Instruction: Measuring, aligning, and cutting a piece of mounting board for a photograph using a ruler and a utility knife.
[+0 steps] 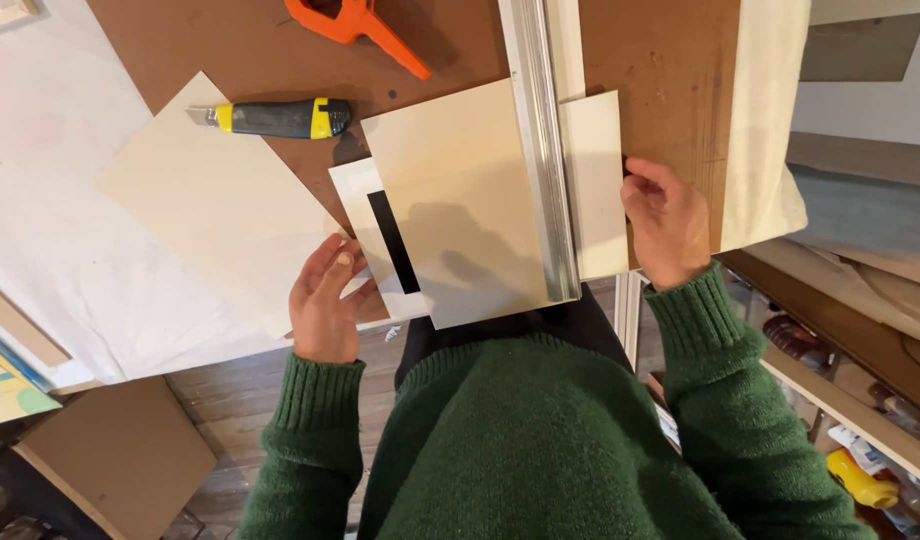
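My left hand [325, 300] pinches the near left corner of a white mat with a black strip [380, 235], which lies under a cream board [465, 200]. A long metal straightedge [540, 150] lies across the cream board, running away from me. My right hand [667, 222] rests on the brown work board [670, 70], fingers curled against the right edge of the narrow cream strip [595, 180] beside the straightedge. A yellow and dark utility knife [275, 117] lies to the upper left, apart from both hands.
An orange spring clamp [355, 22] lies at the far edge. A large cream sheet [215, 195] lies left of the boards over white paper [60, 200]. A cardboard piece [115, 455] sits on the floor at lower left. Shelves with bottles [860, 475] stand at right.
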